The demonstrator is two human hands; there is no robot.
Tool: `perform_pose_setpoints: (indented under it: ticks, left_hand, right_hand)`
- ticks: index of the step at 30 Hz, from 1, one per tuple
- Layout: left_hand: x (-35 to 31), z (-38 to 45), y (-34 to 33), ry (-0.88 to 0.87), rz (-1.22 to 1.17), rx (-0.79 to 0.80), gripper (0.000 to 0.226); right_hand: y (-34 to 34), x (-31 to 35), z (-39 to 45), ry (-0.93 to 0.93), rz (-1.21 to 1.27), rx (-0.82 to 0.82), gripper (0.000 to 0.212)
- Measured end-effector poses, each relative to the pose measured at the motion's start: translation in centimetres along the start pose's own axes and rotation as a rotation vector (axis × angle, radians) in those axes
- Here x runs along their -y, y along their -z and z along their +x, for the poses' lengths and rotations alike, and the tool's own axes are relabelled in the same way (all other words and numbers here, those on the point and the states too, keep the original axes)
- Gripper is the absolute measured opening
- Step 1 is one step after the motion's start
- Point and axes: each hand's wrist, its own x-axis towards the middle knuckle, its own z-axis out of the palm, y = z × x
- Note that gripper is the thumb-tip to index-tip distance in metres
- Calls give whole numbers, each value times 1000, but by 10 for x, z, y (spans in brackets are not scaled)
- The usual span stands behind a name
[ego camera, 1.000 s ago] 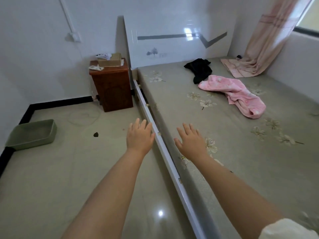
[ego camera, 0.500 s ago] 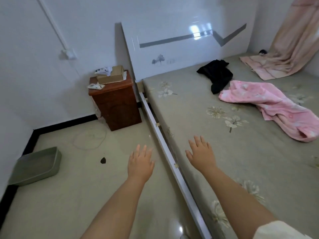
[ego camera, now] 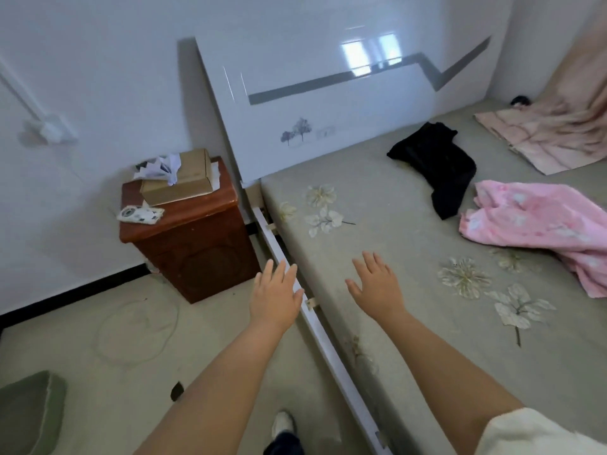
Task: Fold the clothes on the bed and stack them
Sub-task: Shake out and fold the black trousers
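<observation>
The bed (ego camera: pixel 377 224) was covered by a smooth grey-green sheet printed with pale flowers and bounded by a white rail (ego camera: pixel 323 343) and a glossy white headboard (ego camera: pixel 328 110). Two garments were found lying unfolded on it. A black garment (ego camera: pixel 437 165) was seen crumpled near the headboard, dark and matte. Just beside it, toward the right edge, a pink garment (ego camera: pixel 538 221) of soft, fleecy cloth with faint white motifs was spread in loose folds.

The left hand (ego camera: pixel 274 297) was held out above the floor at the rail, palm down, its fingers (ego camera: pixel 279 274) straight and slightly spread, nothing being held. The right hand (ego camera: pixel 377 287) was extended over the near part of the bed, its fingers (ego camera: pixel 372 262) likewise straight and empty. Both garments were well apart from the hands, farther up the bed and to the right.

A brown wooden nightstand (ego camera: pixel 193 244) bearing a cardboard box (ego camera: pixel 179 178) was noted beside the headboard.
</observation>
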Motion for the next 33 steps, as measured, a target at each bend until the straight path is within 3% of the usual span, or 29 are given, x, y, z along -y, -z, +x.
perform_pose_setpoints:
  ticks: [7, 20, 27, 33]
  left_hand:
    - [27, 183, 2, -179, 141, 96, 51]
    - [-54, 511, -26, -533, 238, 184, 50]
    - [-115, 653, -144, -690, 184, 313, 57]
    - [-141, 693, -235, -781, 84, 382, 59]
  right_hand:
    - [-4, -38, 119, -347, 83, 73, 55]
    - [0, -152, 341, -668, 164, 41, 55]
    - [-50, -240, 418, -922, 140, 121, 54]
    - [-84, -309, 460, -1056, 41, 69, 53]
